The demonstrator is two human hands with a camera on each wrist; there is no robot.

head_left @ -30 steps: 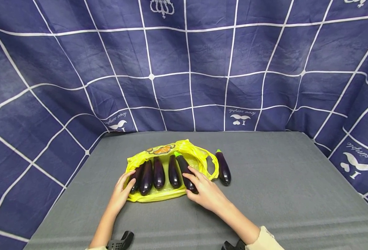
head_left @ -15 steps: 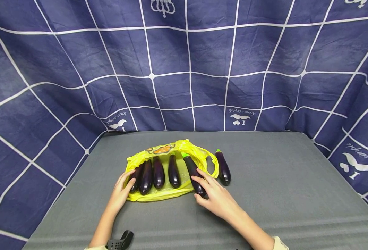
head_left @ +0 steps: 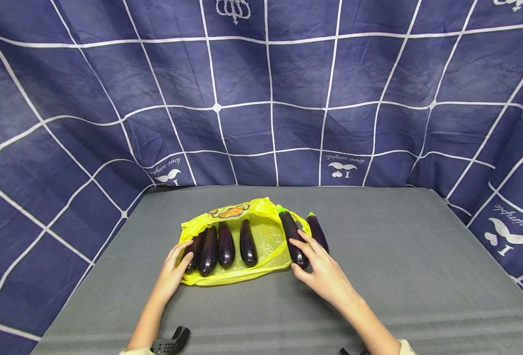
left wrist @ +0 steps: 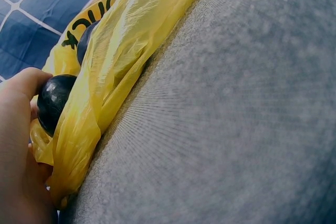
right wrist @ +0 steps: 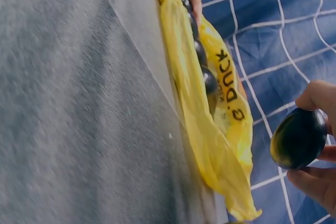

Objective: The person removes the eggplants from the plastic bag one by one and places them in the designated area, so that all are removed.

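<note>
Dark blue cloth (head_left: 296, 74) with white grid lines hangs behind and to both sides of the grey counter (head_left: 399, 256). The held eggplant (head_left: 293, 241) is in my right hand (head_left: 321, 268), over the right end of the yellow bag (head_left: 267, 235). My fingers are clamped on its rounded near end, thumb at the near left edge, the other tips on top; its green stem (head_left: 281, 209) points to the far side. Just right of it, partly hidden by my hand, a loose eggplant (head_left: 316, 230) lies on the counter. Four eggplants (head_left: 226, 249) lie in the bag, three close together at left, the fourth a little apart. My left hand (head_left: 170, 276) is curled round the bag's left end, touching the leftmost one. An orange print (head_left: 232, 212) marks the bag's far side.
</note>
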